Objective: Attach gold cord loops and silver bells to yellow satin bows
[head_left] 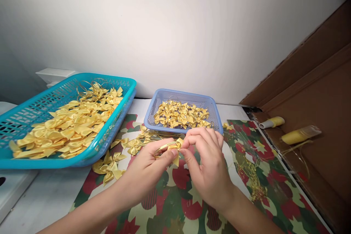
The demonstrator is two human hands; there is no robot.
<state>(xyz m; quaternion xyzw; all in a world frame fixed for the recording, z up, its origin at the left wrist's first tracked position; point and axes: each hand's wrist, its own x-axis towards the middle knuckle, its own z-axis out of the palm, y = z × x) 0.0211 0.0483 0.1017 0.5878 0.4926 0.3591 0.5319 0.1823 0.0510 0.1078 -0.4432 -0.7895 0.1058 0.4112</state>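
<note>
Between my two hands is a yellow satin bow [177,147] with a loop of gold cord. My left hand [153,161] pinches the bow and its cord between thumb and fingers. The fingertips of my right hand [204,153] are closed at the bow's right side, touching it. Just beyond them sits a small blue-purple basket [218,117] holding many gold bows with cords. Loose yellow bows [109,166] and gold cords [149,136] lie on the patterned mat, left of and behind my hands.
A large teal basket [105,128] of yellow bows stands at the left, stacked on a blue one. Cord scraps [255,184] lie on the patterned mat [170,212] at right. Two yellow spools [298,135] rest by the cardboard [315,102]. A white wall rises behind.
</note>
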